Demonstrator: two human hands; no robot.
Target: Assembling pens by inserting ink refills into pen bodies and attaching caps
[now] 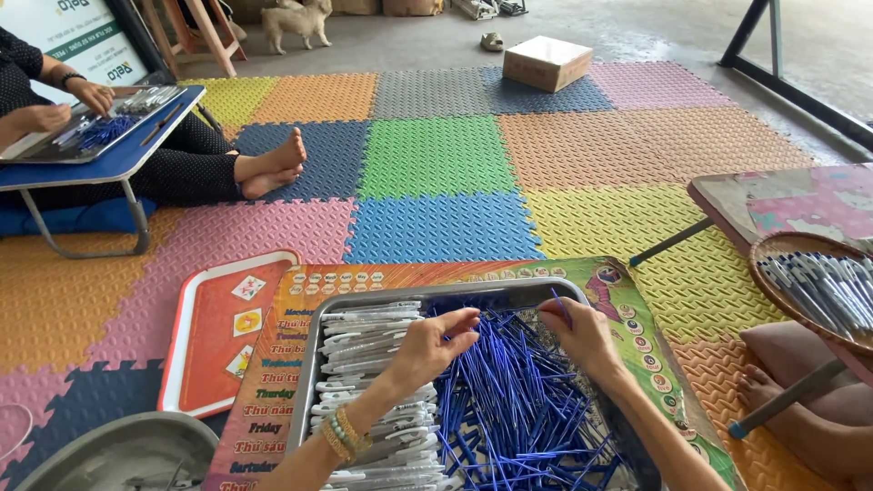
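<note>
Seated on a floor of coloured foam mats (436, 155), I work over a metal tray (473, 293) that rests on a small printed table (637, 327) in front of me. My right hand (587, 336) is closed around a single blue pen refill (561, 307), pinched between thumb and fingers with its tip pointing up toward twelve o'clock; the hand hovers over the heap of blue refills (518, 409) that fills the right half of the tray. My left hand (435, 345), a beaded bracelet (346, 436) at the wrist, has its fingers curled loosely at the edge of the same heap, at about nine o'clock from my right hand; whether it grips anything I cannot tell. At nine o'clock from the heap, the left half of the tray holds rows of white pen barrels (373, 364). An orange tray (218, 332) lies on the mat at nine o'clock from the table, and a grey basin (118, 455) sits at seven o'clock. At three o'clock a round woven basket (800, 273) of pens stands on another low table. At eleven o'clock another person (182, 164) sits behind a blue folding table (118, 155), both hands at a tray of blue refills. A cardboard box (547, 62) lies at twelve o'clock, and a dog (296, 20) stands beyond the mats.
</note>
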